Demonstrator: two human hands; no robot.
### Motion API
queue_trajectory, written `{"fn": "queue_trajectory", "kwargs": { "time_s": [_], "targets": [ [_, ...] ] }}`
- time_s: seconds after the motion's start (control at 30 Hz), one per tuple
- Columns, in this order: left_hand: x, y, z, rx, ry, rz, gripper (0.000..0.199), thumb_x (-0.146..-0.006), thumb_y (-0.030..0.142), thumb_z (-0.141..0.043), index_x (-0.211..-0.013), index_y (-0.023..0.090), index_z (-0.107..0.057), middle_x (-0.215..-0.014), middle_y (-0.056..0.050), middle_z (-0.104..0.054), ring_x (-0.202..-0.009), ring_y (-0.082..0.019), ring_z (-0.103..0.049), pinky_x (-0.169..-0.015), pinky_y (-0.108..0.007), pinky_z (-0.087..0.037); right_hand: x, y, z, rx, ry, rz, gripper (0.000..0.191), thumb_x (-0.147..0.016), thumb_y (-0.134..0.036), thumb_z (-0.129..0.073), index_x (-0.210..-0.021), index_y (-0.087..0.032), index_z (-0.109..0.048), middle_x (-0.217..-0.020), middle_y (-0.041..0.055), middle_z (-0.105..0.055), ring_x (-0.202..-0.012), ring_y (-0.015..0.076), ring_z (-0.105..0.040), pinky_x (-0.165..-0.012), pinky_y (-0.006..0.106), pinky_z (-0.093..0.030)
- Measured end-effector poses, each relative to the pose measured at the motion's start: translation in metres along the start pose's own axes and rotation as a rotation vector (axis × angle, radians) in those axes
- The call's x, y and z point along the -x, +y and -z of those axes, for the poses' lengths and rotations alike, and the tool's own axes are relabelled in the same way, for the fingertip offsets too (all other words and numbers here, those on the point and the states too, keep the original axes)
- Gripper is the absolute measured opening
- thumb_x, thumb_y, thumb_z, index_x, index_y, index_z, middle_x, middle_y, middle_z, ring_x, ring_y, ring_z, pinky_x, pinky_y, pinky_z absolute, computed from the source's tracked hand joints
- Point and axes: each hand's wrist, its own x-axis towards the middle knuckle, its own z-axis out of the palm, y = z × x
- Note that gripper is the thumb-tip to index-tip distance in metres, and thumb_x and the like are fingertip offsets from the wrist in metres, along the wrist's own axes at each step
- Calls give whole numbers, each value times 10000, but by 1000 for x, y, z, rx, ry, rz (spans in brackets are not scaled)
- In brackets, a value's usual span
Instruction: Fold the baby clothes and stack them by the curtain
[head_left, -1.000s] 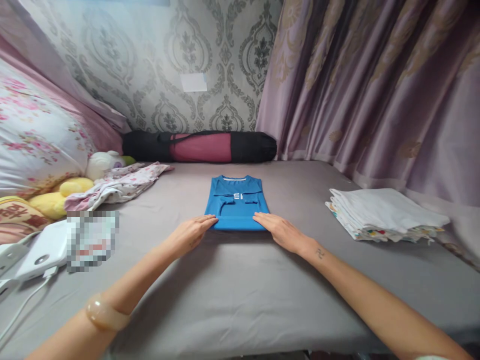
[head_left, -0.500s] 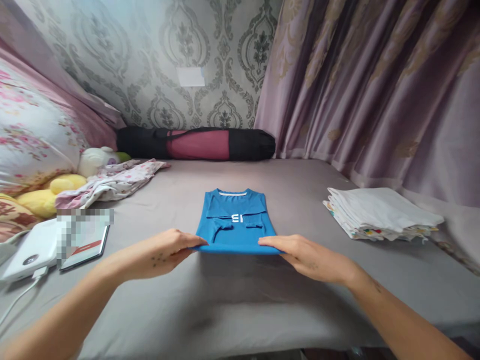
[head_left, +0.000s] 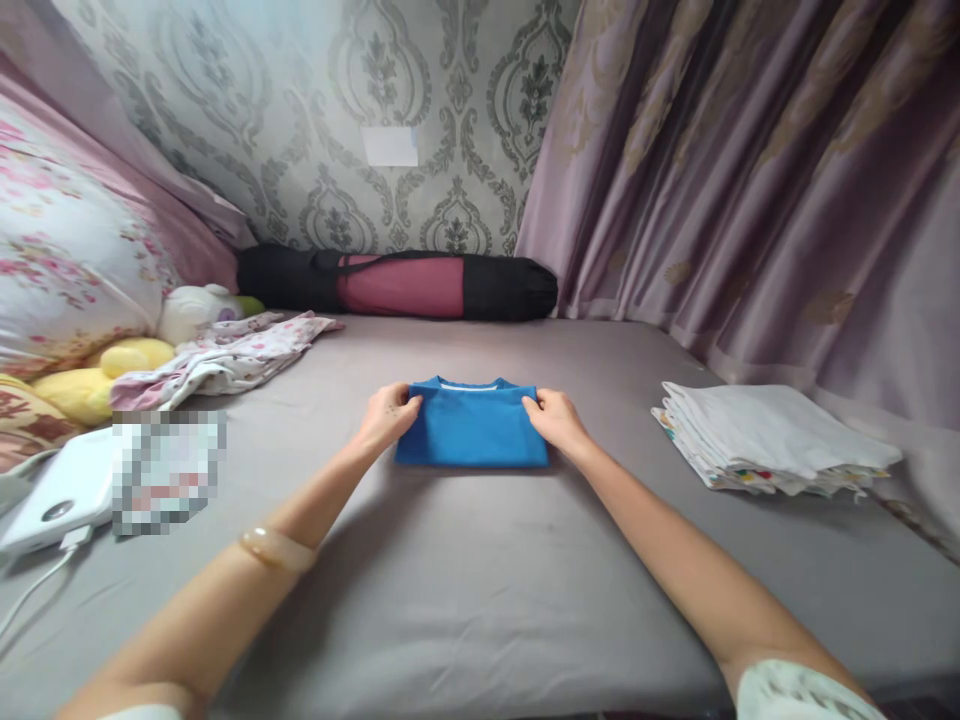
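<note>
A blue shirt (head_left: 476,430), folded into a small rectangle, lies on the grey sheet (head_left: 450,560) with its collar at the far edge. My left hand (head_left: 390,412) pinches the upper left corner of the folded fabric. At the upper right corner, my right hand (head_left: 556,415) grips the same shirt between thumb and fingers. The front of the shirt is covered by the folded-up hem part, and only the white-lined neckline shows beyond it.
A stack of white cloths (head_left: 776,435) lies to the right. On the left are a white power bank (head_left: 64,490), a blurred device, printed cloth (head_left: 247,360), plush toys (head_left: 75,390) and a floral pillow (head_left: 67,250). A black and maroon roll (head_left: 401,285) lies by the wall.
Both hands have moved forward, carrying the shirt's near edge up to just below the collar. The shirt is now shorter, and its sleeves and white print are covered.
</note>
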Motion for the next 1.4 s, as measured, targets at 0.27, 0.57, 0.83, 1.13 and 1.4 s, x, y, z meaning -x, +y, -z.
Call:
{"fn": "queue_trajectory", "kwargs": {
  "time_s": [0.27, 0.57, 0.83, 1.13, 1.4],
  "targets": [
    [-21, 10, -23, -292, 45, 45, 302, -977, 308, -304, -1091, 189, -556, -1062, -149, -688, -972, -266, -649, -738, -318, -455, -18, -21, -11, 203, -39, -173, 354, -1000, -308, -334, -1162, -145, -604, -1150, 167, -675, -1077, 276, -637, -857, 329, -466],
    [-30, 2, -40, -451, 11, -8, 362, -996, 293, -210, -1173, 159, -495, -1068, -179, -677, -951, -288, -672, -754, -354, -471, -24, -24, -24, 306, 3, -163, 366, -1030, -295, -283, -1202, -104, -543, -1080, 214, -689, -1045, 290, -667, -893, 377, -460],
    [-38, 1, -41, -485, -15, 17, 361, -962, 236, -244, -1200, 134, -496, -1005, -188, -701, -930, -298, -686, -763, -365, -475, -32, -21, -28, 324, -12, -194, 373, -1029, -278, -272, -1203, -84, -540, -1108, 235, -682, -1074, 295, -658, -909, 383, -451],
    [-48, -4, -48, -487, 8, 60, 400, -977, 318, -244, -1155, 139, -554, -1014, -207, -701, -959, -326, -687, -771, -394, -487, -34, -24, -29, 315, -7, -223, 369, -1028, -274, -297, -1189, -72, -560, -1100, 238, -682, -1075, 302, -656, -911, 388, -454],
    [-48, -1, -48, -470, 1, 97, 399, -984, 347, -252, -1159, 162, -559, -1004, -185, -712, -945, -311, -691, -774, -386, -484, -37, -22, -31, 316, -12, -241, 365, -1016, -291, -322, -1186, -78, -564, -1095, 231, -686, -1069, 305, -657, -902, 399, -459]
  ]
}}
